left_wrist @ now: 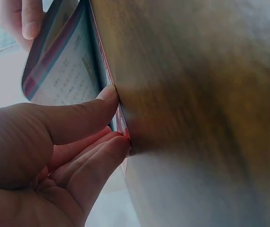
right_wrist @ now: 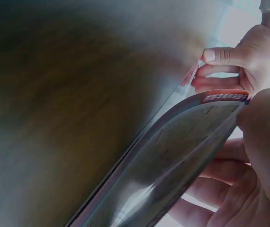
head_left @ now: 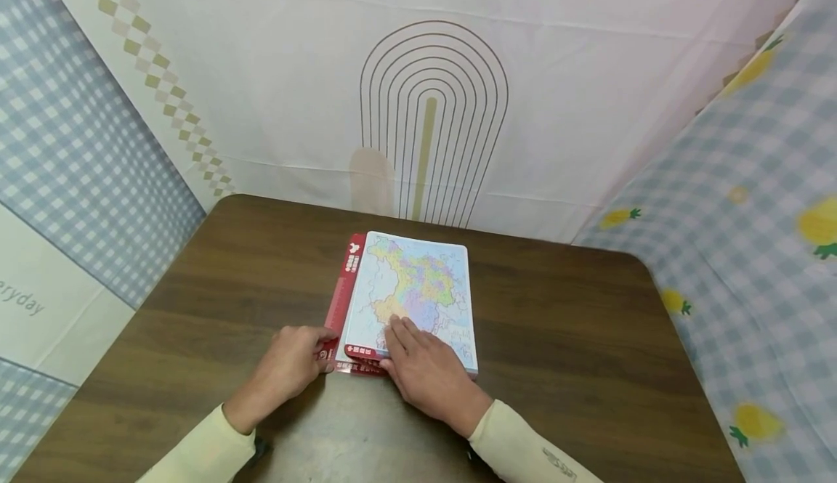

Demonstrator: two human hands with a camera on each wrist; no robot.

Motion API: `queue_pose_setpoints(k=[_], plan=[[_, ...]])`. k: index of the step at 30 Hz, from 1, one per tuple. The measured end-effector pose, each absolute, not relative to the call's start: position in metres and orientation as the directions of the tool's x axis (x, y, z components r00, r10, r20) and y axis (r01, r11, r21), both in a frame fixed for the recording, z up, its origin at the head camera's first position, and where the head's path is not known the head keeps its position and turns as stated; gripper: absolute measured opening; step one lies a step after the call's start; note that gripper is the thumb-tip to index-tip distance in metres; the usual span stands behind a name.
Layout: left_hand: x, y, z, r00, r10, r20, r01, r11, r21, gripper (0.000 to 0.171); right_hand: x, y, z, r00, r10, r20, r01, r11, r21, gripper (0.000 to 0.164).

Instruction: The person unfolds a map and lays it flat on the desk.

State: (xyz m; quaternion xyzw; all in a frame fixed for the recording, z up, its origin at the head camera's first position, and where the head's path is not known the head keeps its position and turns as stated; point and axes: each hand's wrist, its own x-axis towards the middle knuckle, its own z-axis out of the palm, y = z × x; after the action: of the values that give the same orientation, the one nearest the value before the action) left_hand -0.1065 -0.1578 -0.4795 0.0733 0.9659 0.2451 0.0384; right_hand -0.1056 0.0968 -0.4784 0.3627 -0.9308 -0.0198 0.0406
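Observation:
A map sheet (head_left: 418,279) printed with a coloured political map lies on a red-bordered sleeve (head_left: 338,301), whose left strip and near edge show beyond it. My left hand (head_left: 294,359) holds the sleeve's near left corner, thumb and fingertips right at its edge. Across the near part of the map lies my right hand (head_left: 428,370), fingers on its face and thumb at its near edge, pinching it. In the right wrist view the map sheet (right_wrist: 173,127) bows up at the near side, leaving a gap above the sleeve (right_wrist: 190,75). The right fingertips are partly hidden behind it.
Everything rests on a dark brown wooden table (head_left: 556,338) with rounded far corners. A white patterned cloth (head_left: 294,91) hangs behind it. Checked cloths hang at the left (head_left: 98,105) and at the right (head_left: 732,214), close to the table's sides.

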Motion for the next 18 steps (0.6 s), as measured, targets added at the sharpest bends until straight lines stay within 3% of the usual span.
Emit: queue_pose_setpoints(k=[18], plan=[[-0.107, -0.157, -0.479, -0.984, 0.176, -0.04, 0.138, 0.875, 0.463, 0.045, -0.1, 0.147, -0.48, -0.755, -0.632, 0.176, -0.634, 0.772, 0.051, 0.055]])
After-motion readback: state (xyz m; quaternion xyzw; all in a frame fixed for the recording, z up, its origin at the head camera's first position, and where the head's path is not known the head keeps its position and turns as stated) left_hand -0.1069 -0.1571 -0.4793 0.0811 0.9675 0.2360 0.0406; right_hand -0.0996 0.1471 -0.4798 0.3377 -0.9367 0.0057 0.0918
